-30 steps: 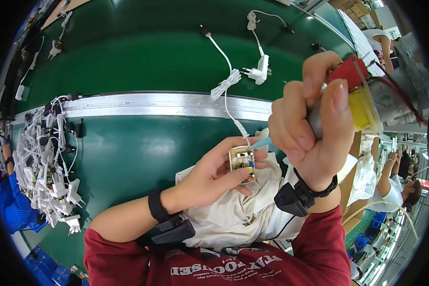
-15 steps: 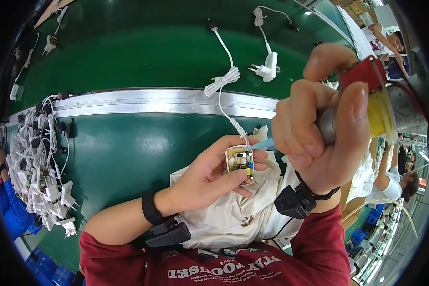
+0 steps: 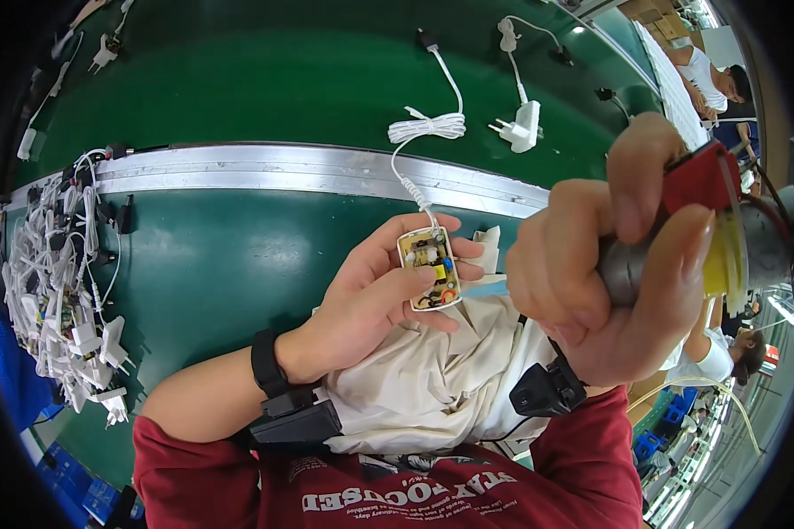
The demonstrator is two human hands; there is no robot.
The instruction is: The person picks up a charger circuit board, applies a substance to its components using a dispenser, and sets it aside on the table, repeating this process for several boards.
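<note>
My left hand (image 3: pixel 375 300) holds an open white charger shell with a yellow circuit board (image 3: pixel 430 267) inside, its white cord (image 3: pixel 422 141) running up over the metal rail. My right hand (image 3: pixel 591 273) grips a grey dispensing tool (image 3: pixel 723 238) with a red and yellow body, raised close to the camera. A light blue tip (image 3: pixel 485 288) from that tool points at the board's right edge. A cream cloth (image 3: pixel 432 388) lies under both hands on my lap.
A silver rail (image 3: pixel 282 172) crosses the green belt (image 3: pixel 238 70). A heap of white chargers and cords (image 3: pixel 62 291) lies at the left. A finished white plug (image 3: pixel 525 128) sits beyond the rail. Other people work at the right edge (image 3: pixel 715 79).
My right hand with the tool has drifted right and closer to the camera. The left hand keeps the board in place. The plug on the belt has shifted slightly right.
</note>
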